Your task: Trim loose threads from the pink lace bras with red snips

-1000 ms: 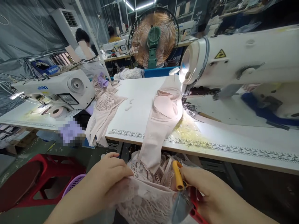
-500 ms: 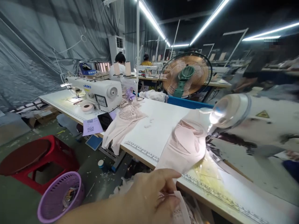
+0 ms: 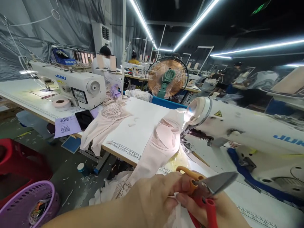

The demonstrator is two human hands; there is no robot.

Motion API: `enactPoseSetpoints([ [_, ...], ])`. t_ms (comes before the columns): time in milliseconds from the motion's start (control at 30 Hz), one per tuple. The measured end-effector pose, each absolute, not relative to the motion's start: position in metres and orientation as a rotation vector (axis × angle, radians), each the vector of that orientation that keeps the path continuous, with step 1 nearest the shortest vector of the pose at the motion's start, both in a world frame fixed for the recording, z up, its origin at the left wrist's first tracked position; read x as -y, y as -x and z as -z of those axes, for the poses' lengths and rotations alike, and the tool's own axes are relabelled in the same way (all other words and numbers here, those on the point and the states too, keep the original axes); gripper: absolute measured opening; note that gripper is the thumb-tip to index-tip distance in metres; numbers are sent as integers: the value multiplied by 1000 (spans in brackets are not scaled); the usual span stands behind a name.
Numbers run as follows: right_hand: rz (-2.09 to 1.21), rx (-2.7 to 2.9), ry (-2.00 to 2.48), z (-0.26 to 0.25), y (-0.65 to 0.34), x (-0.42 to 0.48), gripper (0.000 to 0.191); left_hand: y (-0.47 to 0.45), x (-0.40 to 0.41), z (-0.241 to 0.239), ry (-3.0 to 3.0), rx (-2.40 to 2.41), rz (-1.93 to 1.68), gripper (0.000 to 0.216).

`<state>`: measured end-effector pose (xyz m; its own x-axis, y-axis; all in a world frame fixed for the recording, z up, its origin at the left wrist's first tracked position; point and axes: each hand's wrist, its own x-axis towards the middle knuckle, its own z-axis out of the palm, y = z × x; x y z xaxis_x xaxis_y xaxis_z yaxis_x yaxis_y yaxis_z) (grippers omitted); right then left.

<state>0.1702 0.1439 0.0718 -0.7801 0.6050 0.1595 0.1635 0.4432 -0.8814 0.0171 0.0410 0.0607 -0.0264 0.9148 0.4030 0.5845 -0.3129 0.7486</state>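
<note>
Gripping: a pair of thread snips (image 3: 209,186) is held by the right hand (image 3: 213,212), fingers closed round the red and orange handles, grey blades pointing right over the table edge.
Left hand (image 3: 152,198): closed, thumb and fingers pinched on a bit of white fabric (image 3: 177,215) just beside the snips; the two hands are touching at the bottom of the view.
Fabric position: the pinched piece is seen at the lower centre, in front of the table's near edge and below table height; how far it extends under the hands cannot be told.
Pink garment (image 3: 163,142): laid on the white table (image 3: 142,123) at the needle end of the nearer sewing machine (image 3: 237,126), its long tail draped over the table edge toward the hands.
Lace bundle (image 3: 111,191): seen hanging below the table edge, left of the left forearm.
Second garment (image 3: 104,123): draped over the table's left part, near a phone (image 3: 83,119) and a lilac sheet with printed codes (image 3: 66,125).
Other machine (image 3: 71,84): set on the adjoining table to the left, a tape roll (image 3: 61,104) beside it.
Floor, left: purple basket (image 3: 26,205) with scraps, red stool (image 3: 21,161) behind it.
Background: standing fan (image 3: 166,77) behind the table; seated persons are seen at further benches.
</note>
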Motion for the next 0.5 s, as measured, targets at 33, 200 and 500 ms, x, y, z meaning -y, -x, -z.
enactPoseSetpoints([
  [33, -1336, 2242, 620, -69, -169, -144, 15, -16, -41, -56, -1818, -1529, -1327, 42],
  [200, -1144, 2117, 601, -56, -168, -142, 20, -8, -41, -37, -1219, -1375, -1265, 41],
  [500, -1363, 2107, 645, -37, -160, -148, 21, -12, -54, -53, -847, -1457, -1163, 24],
])
